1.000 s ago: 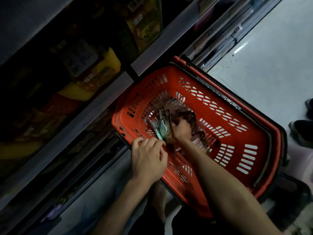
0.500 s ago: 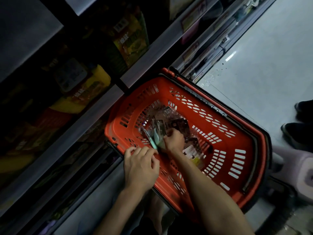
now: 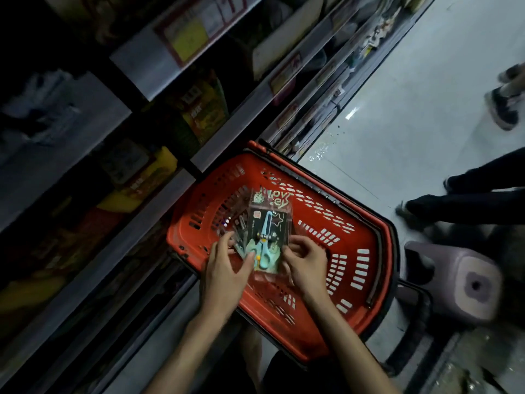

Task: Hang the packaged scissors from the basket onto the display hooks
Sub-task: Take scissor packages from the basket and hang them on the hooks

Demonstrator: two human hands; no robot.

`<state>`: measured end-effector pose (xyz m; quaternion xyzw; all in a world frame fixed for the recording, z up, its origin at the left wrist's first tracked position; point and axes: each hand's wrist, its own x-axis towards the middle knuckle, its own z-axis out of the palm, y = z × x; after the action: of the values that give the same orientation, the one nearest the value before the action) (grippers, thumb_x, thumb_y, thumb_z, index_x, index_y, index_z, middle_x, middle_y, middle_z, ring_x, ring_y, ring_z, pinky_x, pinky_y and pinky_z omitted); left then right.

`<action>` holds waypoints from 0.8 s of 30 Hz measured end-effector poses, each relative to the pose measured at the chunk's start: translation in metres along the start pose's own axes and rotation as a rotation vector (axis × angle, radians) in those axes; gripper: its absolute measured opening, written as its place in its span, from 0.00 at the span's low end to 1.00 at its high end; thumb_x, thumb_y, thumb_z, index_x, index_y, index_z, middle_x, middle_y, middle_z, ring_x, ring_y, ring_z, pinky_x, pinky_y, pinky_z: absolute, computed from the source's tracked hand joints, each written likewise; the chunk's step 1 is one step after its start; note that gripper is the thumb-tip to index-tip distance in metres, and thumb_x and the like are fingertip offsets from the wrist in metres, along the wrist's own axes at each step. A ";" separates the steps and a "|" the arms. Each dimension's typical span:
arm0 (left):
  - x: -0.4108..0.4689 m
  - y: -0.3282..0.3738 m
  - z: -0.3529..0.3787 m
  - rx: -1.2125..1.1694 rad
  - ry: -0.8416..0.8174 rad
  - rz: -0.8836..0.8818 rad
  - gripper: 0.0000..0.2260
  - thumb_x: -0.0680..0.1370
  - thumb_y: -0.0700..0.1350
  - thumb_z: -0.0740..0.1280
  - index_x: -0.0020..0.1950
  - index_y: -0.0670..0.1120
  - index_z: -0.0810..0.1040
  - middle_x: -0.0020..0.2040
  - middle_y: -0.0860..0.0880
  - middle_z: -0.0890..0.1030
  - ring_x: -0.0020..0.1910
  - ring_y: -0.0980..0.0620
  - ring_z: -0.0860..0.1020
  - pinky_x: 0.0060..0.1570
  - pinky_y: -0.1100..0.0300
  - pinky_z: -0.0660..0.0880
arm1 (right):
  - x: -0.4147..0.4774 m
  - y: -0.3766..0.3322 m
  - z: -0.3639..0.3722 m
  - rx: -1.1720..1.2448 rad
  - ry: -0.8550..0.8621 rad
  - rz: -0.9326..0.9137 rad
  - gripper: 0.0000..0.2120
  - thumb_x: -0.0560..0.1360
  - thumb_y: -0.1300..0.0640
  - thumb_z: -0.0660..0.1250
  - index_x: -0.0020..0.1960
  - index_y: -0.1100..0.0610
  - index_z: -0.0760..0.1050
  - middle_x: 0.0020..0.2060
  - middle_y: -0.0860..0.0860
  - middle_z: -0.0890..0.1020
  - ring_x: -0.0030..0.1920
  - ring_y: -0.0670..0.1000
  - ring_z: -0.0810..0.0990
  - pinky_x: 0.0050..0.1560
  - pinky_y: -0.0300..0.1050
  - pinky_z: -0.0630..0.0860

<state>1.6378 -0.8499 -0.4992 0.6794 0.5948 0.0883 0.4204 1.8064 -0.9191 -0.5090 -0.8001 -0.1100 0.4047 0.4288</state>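
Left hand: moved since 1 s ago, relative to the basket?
Yes. The left hand left the near rim of the red basket and came in over it, now gripping the scissors packs together with the right hand.

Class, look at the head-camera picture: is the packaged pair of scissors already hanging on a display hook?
No: the packaged scissors are held over the red basket between the left hand and right hand.
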 end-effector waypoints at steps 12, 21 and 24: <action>0.008 0.070 -0.038 -0.637 -0.295 -0.140 0.12 0.77 0.36 0.76 0.59 0.43 0.81 0.51 0.42 0.89 0.48 0.43 0.88 0.49 0.49 0.85 | -0.096 -0.049 -0.062 0.273 0.118 0.025 0.05 0.75 0.64 0.75 0.50 0.58 0.84 0.43 0.49 0.88 0.47 0.47 0.87 0.44 0.38 0.81; -0.022 0.107 -0.046 -0.478 -0.295 0.063 0.14 0.80 0.30 0.70 0.57 0.49 0.79 0.46 0.54 0.87 0.43 0.62 0.86 0.43 0.67 0.81 | -0.145 -0.052 -0.137 0.481 0.389 0.045 0.07 0.76 0.58 0.76 0.54 0.54 0.83 0.46 0.51 0.88 0.49 0.53 0.88 0.56 0.55 0.83; -0.048 0.136 -0.042 -0.449 -0.389 0.147 0.13 0.82 0.32 0.68 0.63 0.45 0.78 0.53 0.53 0.85 0.46 0.66 0.84 0.47 0.68 0.80 | -0.169 -0.052 -0.160 0.555 0.406 0.000 0.06 0.78 0.59 0.72 0.55 0.53 0.81 0.45 0.50 0.89 0.45 0.51 0.88 0.47 0.49 0.84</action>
<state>1.6980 -0.8647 -0.3623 0.6149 0.4179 0.1159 0.6587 1.8244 -1.0714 -0.3262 -0.7172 0.0917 0.2518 0.6433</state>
